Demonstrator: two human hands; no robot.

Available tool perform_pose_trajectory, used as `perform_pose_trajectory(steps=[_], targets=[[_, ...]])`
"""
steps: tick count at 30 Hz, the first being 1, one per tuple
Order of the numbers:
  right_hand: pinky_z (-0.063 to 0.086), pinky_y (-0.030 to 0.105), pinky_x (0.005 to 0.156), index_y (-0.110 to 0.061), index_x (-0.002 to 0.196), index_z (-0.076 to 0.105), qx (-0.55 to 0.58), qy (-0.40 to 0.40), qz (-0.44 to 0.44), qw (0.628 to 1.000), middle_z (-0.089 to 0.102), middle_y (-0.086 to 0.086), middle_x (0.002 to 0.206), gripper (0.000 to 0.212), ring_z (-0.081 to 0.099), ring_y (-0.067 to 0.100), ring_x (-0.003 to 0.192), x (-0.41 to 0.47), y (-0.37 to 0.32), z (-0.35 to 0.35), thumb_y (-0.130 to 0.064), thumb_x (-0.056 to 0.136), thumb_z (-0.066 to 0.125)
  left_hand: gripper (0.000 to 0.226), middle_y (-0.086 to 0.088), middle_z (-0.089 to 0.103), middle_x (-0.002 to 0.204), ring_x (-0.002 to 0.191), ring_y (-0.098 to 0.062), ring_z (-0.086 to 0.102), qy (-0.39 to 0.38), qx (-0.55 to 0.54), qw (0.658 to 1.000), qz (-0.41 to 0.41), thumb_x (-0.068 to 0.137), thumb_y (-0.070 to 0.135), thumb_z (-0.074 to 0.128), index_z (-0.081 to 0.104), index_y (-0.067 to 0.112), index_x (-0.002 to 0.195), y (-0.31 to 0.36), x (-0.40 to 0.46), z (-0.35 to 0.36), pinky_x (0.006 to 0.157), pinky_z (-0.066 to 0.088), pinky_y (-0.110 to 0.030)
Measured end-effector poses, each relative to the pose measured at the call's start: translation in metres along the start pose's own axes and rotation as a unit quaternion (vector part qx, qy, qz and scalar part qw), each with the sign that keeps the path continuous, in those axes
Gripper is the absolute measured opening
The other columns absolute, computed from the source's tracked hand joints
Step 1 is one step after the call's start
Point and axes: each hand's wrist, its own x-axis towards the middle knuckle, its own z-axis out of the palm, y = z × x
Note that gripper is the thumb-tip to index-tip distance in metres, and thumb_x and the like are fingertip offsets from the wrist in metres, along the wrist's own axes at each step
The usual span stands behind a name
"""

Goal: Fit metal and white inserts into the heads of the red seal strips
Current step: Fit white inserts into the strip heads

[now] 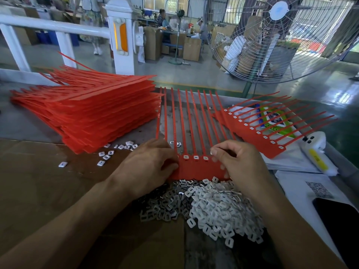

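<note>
You are at a bench on a factory assembly floor: a stack of red seal strips (85,111) beside heaped white inserts (223,208), a big industrial fan (277,35), a glossy green floor (320,90), and cardboard cartons (191,49) around seated workers (162,18).

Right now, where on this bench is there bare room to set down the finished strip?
Bare brown cardboard lies open left of the left hand, below the stack of red strips; only a few stray inserts dot its upper edge. Crowded: the insert pile in front, and the right side, where a filled strip, papers and a phone lie.
</note>
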Motion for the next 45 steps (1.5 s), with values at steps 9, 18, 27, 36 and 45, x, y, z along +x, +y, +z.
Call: perform_pose_trajectory(steps=[9,18,27,36,45], targets=[[0.051,0.027,0.072,-0.035,0.094,0.077,0.026,0.053,0.015,0.998,0.074,-0.015,0.081,0.014,0.065,-0.006,0.072,0.003,0.005,-0.002,-0.024,0.095,0.071,0.023,0.018,0.057,0.116,0.114,-0.004,0.048,-0.003,0.000,1.000,-0.002,0.098,0.041,0.058,0.069,0.035,0.117,0.000,0.000,0.000,0.102,0.040,-0.027],[0.054,0.022,0.078,-0.035,0.108,0.076,0.019,0.040,0.015,0.999,0.070,-0.021,0.095,0.023,0.067,-0.008,0.080,0.003,0.003,-0.003,-0.016,0.095,0.073,0.023,0.019,0.055,0.115,0.113,-0.003,0.048,-0.010,-0.002,1.000,-0.002,0.098,0.042,0.057,0.068,0.035,0.117,-0.002,0.001,0.001,0.102,0.043,-0.030],[0.044,0.000,0.070,-0.032,0.110,0.077,-0.021,0.042,-0.019,0.999,0.071,-0.017,0.094,0.025,0.062,-0.013,0.088,0.006,0.007,-0.003,-0.013,0.093,0.074,0.024,0.019,0.055,0.114,0.111,-0.003,0.047,-0.009,-0.004,1.000,0.005,0.097,0.043,0.057,0.069,0.036,0.117,-0.003,0.001,0.002,0.100,0.043,-0.028],[0.039,-0.002,0.069,-0.023,0.112,0.078,-0.109,0.028,0.007,0.994,0.070,-0.012,0.105,0.020,0.058,-0.015,0.088,0.013,0.020,-0.011,-0.016,0.094,0.073,0.022,0.018,0.056,0.112,0.112,-0.004,0.049,-0.006,-0.006,1.000,0.006,0.097,0.043,0.058,0.069,0.035,0.114,-0.003,0.000,0.003,0.100,0.045,-0.032],[0.046,0.024,0.092,-0.021,0.117,0.078,-0.143,-0.025,0.020,0.989,0.073,-0.004,0.117,0.025,0.061,0.005,0.100,0.016,0.019,-0.004,-0.013,0.094,0.074,0.023,0.019,0.056,0.113,0.112,-0.004,0.049,-0.005,-0.004,1.000,0.006,0.097,0.043,0.058,0.069,0.035,0.115,-0.003,0.000,0.003,0.100,0.045,-0.032]])
